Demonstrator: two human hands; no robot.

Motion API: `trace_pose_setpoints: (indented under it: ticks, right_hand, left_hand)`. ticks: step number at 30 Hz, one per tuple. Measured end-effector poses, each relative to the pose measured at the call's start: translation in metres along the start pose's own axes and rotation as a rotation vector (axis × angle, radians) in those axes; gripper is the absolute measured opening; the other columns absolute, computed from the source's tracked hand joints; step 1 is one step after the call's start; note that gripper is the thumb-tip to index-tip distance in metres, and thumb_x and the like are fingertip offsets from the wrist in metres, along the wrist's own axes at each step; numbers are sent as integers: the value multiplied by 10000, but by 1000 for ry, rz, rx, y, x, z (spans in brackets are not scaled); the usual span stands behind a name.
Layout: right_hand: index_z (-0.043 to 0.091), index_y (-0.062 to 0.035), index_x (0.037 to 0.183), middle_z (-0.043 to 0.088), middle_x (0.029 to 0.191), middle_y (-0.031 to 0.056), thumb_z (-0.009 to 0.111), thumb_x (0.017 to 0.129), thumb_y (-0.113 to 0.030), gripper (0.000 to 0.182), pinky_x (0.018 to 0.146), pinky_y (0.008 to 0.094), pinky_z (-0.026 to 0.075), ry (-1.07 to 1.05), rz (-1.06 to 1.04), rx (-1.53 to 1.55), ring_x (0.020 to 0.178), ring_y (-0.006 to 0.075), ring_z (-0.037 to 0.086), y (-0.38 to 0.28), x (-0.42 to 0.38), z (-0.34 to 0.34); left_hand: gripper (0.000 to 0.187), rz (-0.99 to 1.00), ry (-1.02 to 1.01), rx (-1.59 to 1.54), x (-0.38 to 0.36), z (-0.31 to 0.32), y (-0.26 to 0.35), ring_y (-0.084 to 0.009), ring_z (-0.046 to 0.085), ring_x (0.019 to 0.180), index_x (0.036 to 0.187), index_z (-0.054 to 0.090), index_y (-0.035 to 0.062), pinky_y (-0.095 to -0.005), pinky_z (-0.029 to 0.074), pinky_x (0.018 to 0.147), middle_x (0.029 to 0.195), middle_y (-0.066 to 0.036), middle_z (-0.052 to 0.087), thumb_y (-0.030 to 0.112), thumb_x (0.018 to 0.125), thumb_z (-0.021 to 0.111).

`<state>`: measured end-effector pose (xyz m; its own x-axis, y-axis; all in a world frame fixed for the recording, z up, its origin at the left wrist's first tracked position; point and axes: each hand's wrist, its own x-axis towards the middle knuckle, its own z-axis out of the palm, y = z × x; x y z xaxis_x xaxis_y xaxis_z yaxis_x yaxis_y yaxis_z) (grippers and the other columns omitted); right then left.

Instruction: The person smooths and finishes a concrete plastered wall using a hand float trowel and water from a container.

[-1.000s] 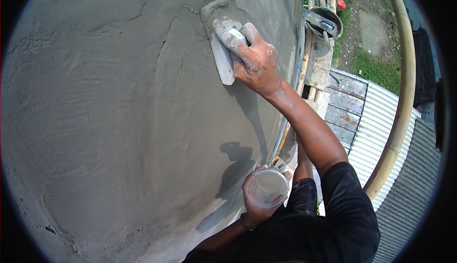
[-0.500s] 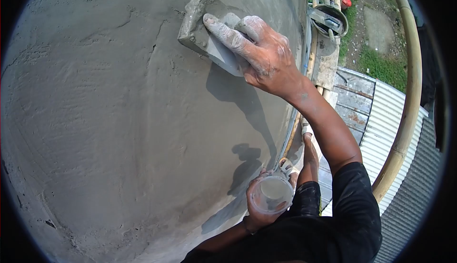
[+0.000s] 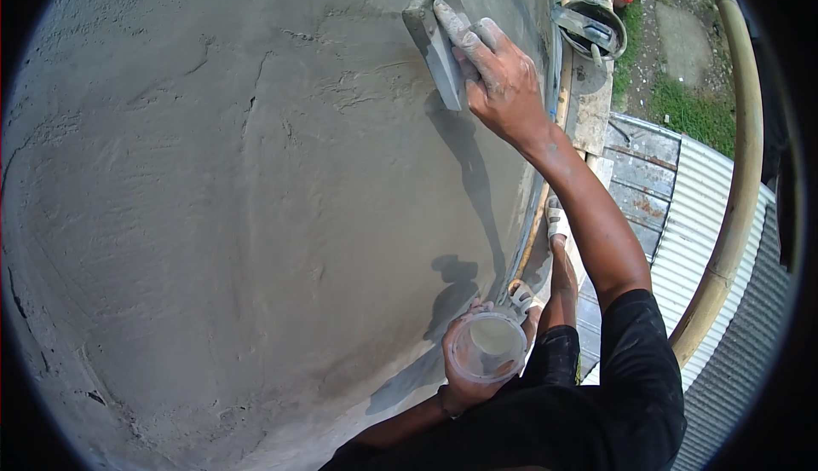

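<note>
My right hand [image 3: 503, 79], dusted with pale cement, is closed around the handle of a plastering float [image 3: 436, 40]. The float is at the upper part of the grey plastered wall [image 3: 256, 215], its flat plate tilted to the wall; whether its whole face touches cannot be seen. Low in the view, close to my body, my left hand [image 3: 460, 377] is wrapped around a clear plastic tub [image 3: 487, 347]. Pale, cloudy contents show at the bottom of the tub. Cracks and rough patches run across the wall's surface.
A dark bucket [image 3: 618, 32] with a trowel [image 3: 586, 28] across it rests on the plank and bamboo scaffold [image 3: 588, 113] at right. A curved bamboo pole [image 3: 740, 156] runs down the right side. Corrugated roofing [image 3: 694, 207] and grass [image 3: 694, 113] lie below.
My right hand has moved the float to the right and slightly up along the wall, turning it more upright. My left hand and the tub have stayed nearly in place.
</note>
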<state>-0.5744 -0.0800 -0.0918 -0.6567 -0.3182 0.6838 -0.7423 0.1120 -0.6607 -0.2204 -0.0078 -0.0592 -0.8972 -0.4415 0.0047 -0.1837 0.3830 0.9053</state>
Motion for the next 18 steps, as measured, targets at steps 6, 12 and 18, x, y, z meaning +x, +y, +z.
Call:
trace_pose_setpoints:
  ticks: [6,12,18]
  right_hand:
    - [554,-213,1337,563,1226,101,750,710,-87,668,872,420,561,-220,-191,-74,1115,314,583,-11,-32,23]
    - [519,-164,1371,566,1237,137,680,771,-59,630,931,429,526,-600,121,-400,1125,336,581,110,-120,18]
    - [485,-192,1409,576,1170,116,726,719,-48,745,835,400,555,-87,-259,-13,1023,311,602,-30,20,-17]
  left_hand:
    - [1033,15,-15,29,3,-8,-1,-434,345,1391,1406,149,16,-559,216,1164,1437,-308,347,197,688,869]
    - [1045,9,21,-24,-1,-5,-3,-429,344,1393,1413,139,16,-562,218,1163,1439,-309,350,200,689,870]
    - [1046,5,15,3,5,-2,0,-425,354,1388,1414,135,19,-562,215,1164,1435,-308,358,203,692,869]
